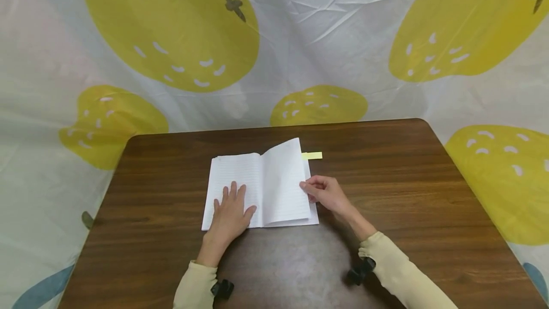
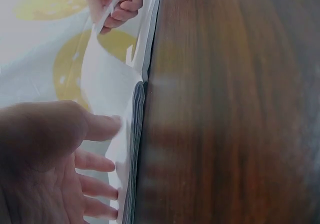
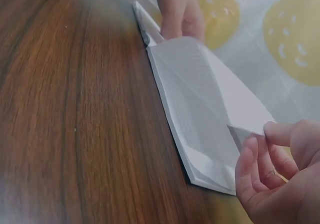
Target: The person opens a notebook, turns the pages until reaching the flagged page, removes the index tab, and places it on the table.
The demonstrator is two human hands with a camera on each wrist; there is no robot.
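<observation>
We find left hand (image 1: 230, 213) flat, fingers released, on notebook (image 1: 240, 180) | right hand (image 1: 328, 194) pinching lifted page (image 1: 285, 180) | sticky note (image 1: 312, 156) beyond notebook.

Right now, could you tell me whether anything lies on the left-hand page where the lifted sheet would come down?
Yes: the left hand rests flat on the left page of the notebook, where the lifted page, pinched by the right hand, would land. A yellow sticky tab pokes out beyond the right edge, away from that path.
</observation>
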